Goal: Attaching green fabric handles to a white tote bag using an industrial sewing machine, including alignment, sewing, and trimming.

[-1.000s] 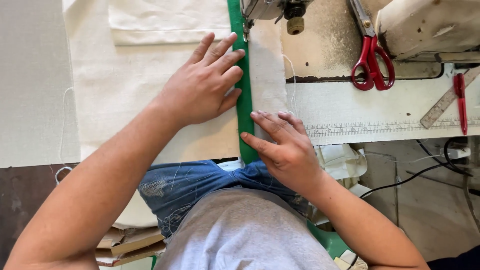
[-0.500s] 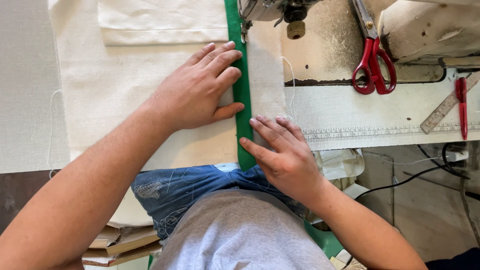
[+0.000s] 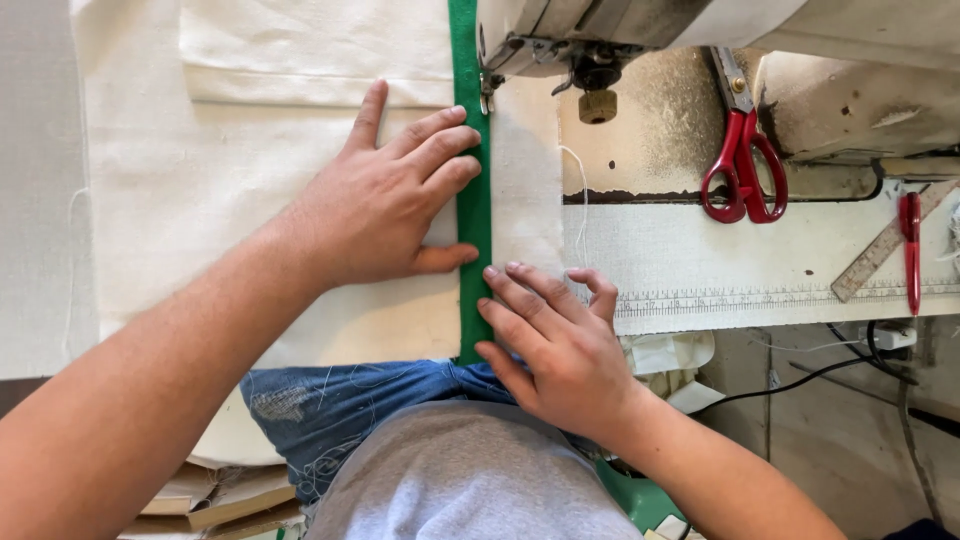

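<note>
A green fabric strip (image 3: 471,190) runs straight up the middle of the cream cloth (image 3: 250,170) on the sewing table, its far end passing under the presser foot of the sewing machine (image 3: 590,40) and its near end reaching the table edge. The left hand (image 3: 385,205) lies flat on the cloth with fingers spread, fingertips and thumb touching the strip's left edge. The right hand (image 3: 555,345) rests at the strip's near end, fingers extended and pressing the strip and cloth down, holding nothing. Red-handled scissors (image 3: 742,160) lie on the machine bed to the right; farther right a ruler (image 3: 885,245) and a red tool (image 3: 910,245).
</note>
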